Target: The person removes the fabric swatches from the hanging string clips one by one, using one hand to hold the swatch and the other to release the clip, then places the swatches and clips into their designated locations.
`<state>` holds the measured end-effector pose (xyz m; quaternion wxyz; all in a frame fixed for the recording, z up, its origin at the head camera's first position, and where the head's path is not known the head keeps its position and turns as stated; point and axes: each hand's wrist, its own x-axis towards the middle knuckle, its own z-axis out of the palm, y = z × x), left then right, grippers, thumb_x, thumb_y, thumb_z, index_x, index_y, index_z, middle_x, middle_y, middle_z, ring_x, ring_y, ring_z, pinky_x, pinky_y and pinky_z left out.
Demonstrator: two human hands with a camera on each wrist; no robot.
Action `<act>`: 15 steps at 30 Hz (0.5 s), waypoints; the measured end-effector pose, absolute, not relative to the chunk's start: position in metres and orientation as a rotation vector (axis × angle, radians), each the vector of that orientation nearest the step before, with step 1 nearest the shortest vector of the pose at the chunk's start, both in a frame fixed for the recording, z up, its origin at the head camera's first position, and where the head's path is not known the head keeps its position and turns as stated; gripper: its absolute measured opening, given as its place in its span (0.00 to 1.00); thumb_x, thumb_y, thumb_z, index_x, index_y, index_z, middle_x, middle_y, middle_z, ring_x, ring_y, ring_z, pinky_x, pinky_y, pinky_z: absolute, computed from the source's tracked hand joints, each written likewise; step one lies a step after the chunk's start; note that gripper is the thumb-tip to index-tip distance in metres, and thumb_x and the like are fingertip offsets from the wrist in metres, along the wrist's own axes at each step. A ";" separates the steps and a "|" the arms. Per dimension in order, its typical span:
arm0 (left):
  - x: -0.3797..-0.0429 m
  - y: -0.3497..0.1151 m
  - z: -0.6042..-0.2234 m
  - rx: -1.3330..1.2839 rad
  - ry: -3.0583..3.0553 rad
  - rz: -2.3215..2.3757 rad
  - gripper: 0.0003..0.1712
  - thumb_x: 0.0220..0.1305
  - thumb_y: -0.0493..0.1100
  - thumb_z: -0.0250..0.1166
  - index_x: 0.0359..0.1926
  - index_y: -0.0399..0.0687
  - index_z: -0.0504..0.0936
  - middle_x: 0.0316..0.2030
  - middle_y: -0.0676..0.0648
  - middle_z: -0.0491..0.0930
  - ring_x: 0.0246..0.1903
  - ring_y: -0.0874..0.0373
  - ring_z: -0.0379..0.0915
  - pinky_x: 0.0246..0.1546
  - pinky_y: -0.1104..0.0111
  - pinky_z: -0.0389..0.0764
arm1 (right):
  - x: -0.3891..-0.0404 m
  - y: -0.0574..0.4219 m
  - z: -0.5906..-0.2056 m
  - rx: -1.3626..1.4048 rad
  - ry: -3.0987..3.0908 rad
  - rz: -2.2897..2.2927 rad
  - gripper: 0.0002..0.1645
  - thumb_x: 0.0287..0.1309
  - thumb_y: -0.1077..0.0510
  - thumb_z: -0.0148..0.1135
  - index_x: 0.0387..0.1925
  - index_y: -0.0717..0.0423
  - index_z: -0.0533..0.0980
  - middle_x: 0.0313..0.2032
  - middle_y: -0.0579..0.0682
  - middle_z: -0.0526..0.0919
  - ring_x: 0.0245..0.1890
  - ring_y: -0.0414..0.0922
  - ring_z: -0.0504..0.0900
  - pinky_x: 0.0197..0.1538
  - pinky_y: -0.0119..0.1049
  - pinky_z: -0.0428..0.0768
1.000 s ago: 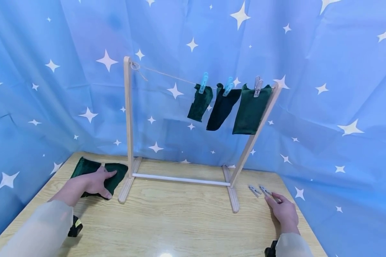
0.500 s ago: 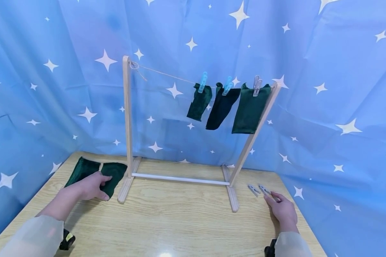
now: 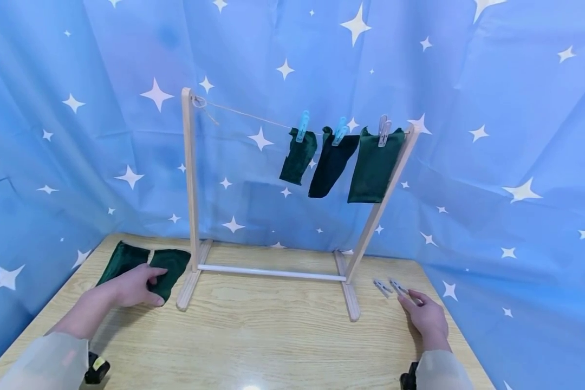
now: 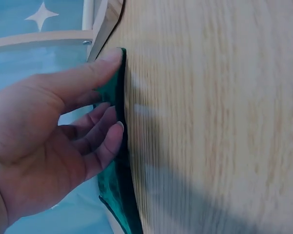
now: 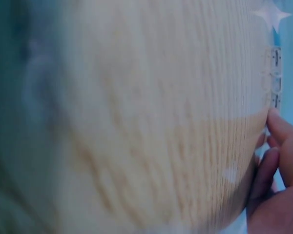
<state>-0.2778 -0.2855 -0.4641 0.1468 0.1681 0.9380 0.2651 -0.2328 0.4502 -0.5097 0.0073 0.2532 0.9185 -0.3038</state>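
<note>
My left hand [image 3: 135, 285] rests on dark green cloth [image 3: 171, 264] on the table, thumb and fingers apart. In the left wrist view its thumb touches the edge of the green cloth [image 4: 118, 180], with the other fingers bent loosely. The cloth shows two panels with a narrow gap; whether they join under the hand is hidden. On the right, my right hand [image 3: 426, 317] lies beside two pale clothespins, the left clothespin [image 3: 382, 287] and the right clothespin [image 3: 397, 286]. In the right wrist view the thumb meets the lower end of a clothespin [image 5: 276, 78]; no firm pinch shows.
A wooden drying rack [image 3: 190, 179] stands at mid-table with a string [image 3: 246, 114] across its top. Three green cloths hang there: a small piece [image 3: 298, 158], a darker tapered piece [image 3: 332, 170] and a rectangle [image 3: 374, 170], each clipped. A star-patterned curtain [image 3: 253, 49] closes the back.
My left hand has slid slightly left and toward me, its thumb and forefinger drawing closer together. The right hand keeps its place by the clothespins. The head view shifts a little.
</note>
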 end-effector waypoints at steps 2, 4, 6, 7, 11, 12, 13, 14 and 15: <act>-0.277 -0.289 -0.465 0.481 2.707 0.800 0.49 0.69 0.48 0.79 0.78 0.24 0.67 0.53 0.34 0.79 0.48 0.46 0.76 0.44 0.55 0.80 | -0.231 0.450 -0.510 0.785 2.857 -0.975 0.54 0.73 0.23 0.57 0.83 0.54 0.65 0.76 0.76 0.66 0.73 0.78 0.68 0.70 0.72 0.70; -0.275 -0.291 -0.466 0.482 2.721 0.847 0.46 0.71 0.49 0.77 0.77 0.26 0.69 0.53 0.36 0.81 0.46 0.49 0.77 0.41 0.58 0.79 | -0.230 0.449 -0.509 0.779 2.833 -1.026 0.55 0.73 0.23 0.57 0.84 0.55 0.63 0.77 0.76 0.64 0.74 0.78 0.65 0.73 0.73 0.66; -0.273 -0.292 -0.466 0.470 2.722 0.934 0.42 0.74 0.49 0.74 0.75 0.27 0.72 0.51 0.40 0.83 0.43 0.52 0.77 0.38 0.61 0.78 | -0.229 0.450 -0.510 0.779 2.803 -1.116 0.57 0.73 0.24 0.58 0.85 0.56 0.60 0.78 0.77 0.61 0.76 0.77 0.63 0.77 0.73 0.63; -0.272 -0.292 -0.466 0.466 2.720 0.987 0.39 0.75 0.50 0.73 0.75 0.27 0.73 0.50 0.41 0.84 0.42 0.53 0.78 0.36 0.63 0.78 | -0.228 0.450 -0.510 0.777 2.781 -1.179 0.57 0.74 0.25 0.59 0.86 0.57 0.58 0.79 0.77 0.60 0.76 0.76 0.62 0.78 0.72 0.62; -0.266 -0.290 -0.462 0.434 2.695 1.205 0.31 0.81 0.50 0.67 0.71 0.32 0.79 0.46 0.43 0.86 0.35 0.53 0.81 0.32 0.63 0.82 | -0.227 0.456 -0.509 0.763 2.690 -1.439 0.55 0.77 0.35 0.63 0.87 0.62 0.53 0.62 0.66 0.80 0.56 0.58 0.83 0.61 0.53 0.84; -0.264 -0.288 -0.459 0.430 2.696 1.245 0.29 0.82 0.51 0.65 0.71 0.34 0.80 0.45 0.43 0.87 0.34 0.53 0.82 0.33 0.63 0.83 | -0.226 0.458 -0.508 0.756 2.665 -1.509 0.54 0.78 0.39 0.64 0.87 0.63 0.53 0.57 0.60 0.83 0.49 0.50 0.85 0.53 0.46 0.87; -0.262 -0.287 -0.456 0.424 2.699 1.280 0.28 0.83 0.52 0.65 0.70 0.36 0.81 0.46 0.43 0.88 0.34 0.53 0.84 0.33 0.62 0.84 | -0.225 0.460 -0.506 0.746 2.653 -1.548 0.52 0.79 0.41 0.64 0.86 0.64 0.54 0.51 0.52 0.84 0.42 0.43 0.85 0.46 0.40 0.87; -0.259 -0.284 -0.452 0.433 2.703 1.309 0.27 0.83 0.52 0.64 0.70 0.38 0.82 0.46 0.42 0.89 0.34 0.52 0.84 0.33 0.62 0.84 | -0.224 0.462 -0.504 0.736 2.652 -1.577 0.50 0.80 0.43 0.63 0.86 0.65 0.55 0.46 0.44 0.84 0.37 0.38 0.84 0.40 0.34 0.85; -0.257 -0.282 -0.448 0.435 2.708 1.335 0.26 0.83 0.53 0.64 0.69 0.40 0.83 0.46 0.43 0.89 0.35 0.51 0.84 0.33 0.62 0.84 | -0.222 0.463 -0.501 0.718 2.646 -1.601 0.47 0.81 0.45 0.62 0.85 0.65 0.55 0.42 0.38 0.82 0.34 0.34 0.83 0.37 0.32 0.86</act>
